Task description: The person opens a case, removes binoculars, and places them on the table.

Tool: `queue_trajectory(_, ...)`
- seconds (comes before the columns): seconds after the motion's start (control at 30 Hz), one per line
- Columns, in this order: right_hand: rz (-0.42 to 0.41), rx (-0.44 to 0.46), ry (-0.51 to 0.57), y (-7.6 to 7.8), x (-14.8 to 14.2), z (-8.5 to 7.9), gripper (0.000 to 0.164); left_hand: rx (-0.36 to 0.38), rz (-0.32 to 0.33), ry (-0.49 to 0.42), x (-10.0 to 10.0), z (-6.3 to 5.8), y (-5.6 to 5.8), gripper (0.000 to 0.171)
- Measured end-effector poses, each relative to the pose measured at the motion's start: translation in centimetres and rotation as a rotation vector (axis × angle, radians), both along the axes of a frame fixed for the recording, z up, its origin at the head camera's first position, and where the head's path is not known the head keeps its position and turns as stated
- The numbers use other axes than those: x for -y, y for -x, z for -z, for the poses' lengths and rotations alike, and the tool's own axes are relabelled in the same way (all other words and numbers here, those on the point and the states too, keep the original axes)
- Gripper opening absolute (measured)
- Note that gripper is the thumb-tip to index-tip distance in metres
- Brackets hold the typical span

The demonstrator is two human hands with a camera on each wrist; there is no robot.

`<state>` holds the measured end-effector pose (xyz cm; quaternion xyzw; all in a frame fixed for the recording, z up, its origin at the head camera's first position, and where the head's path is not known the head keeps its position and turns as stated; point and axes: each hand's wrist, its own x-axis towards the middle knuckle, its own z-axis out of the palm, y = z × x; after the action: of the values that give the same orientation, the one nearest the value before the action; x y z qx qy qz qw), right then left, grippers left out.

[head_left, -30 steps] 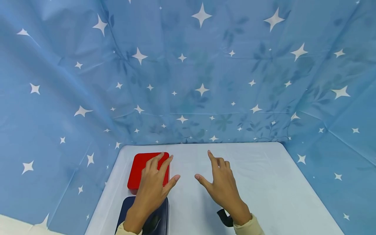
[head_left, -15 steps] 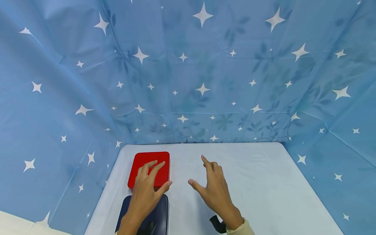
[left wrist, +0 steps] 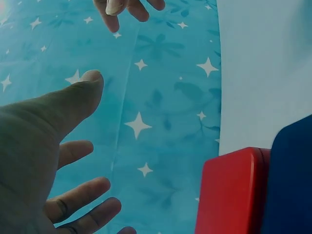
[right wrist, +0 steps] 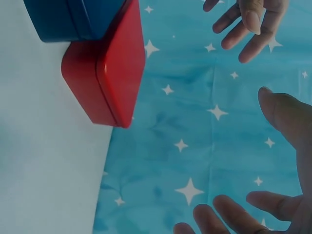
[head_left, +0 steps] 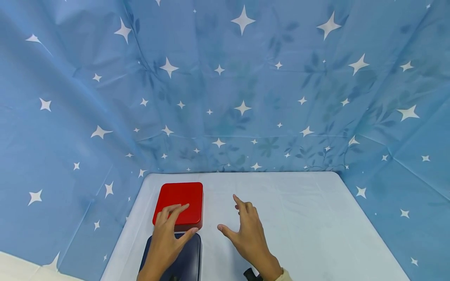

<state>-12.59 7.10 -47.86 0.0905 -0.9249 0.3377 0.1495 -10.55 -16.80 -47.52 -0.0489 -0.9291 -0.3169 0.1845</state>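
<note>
My left hand (head_left: 166, 238) hovers with spread fingers, overlapping a red box (head_left: 181, 199) and a dark blue box (head_left: 186, 255) in the head view. Nothing lies between its thumb and fingers. To the right, my right hand (head_left: 247, 234) is also held with thumb and fingers apart, holding nothing, over the white tabletop. The red box stands just beyond the blue one, both with lids on. Each wrist view shows the red box (left wrist: 231, 190) beside the blue box (right wrist: 78, 17).
A white table (head_left: 302, 218) spreads to the right of the boxes. Partly hidden by the right wrist is a small black object (head_left: 250, 274). A blue curtain with white stars (head_left: 242, 89) encloses the table's back and sides.
Both hands have drawn back toward the body and shifted left, uncovering more of the red box. The boxes keep their places.
</note>
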Motion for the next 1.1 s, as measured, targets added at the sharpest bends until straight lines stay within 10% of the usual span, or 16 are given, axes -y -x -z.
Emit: queue_trajectory(1.1, -0.113, 0.204, 0.129, -1.6, 4.0, 3.5, 0.096, 0.317, -0.13, -0.087, 3.4, 3.2, -2.7, 0.086)
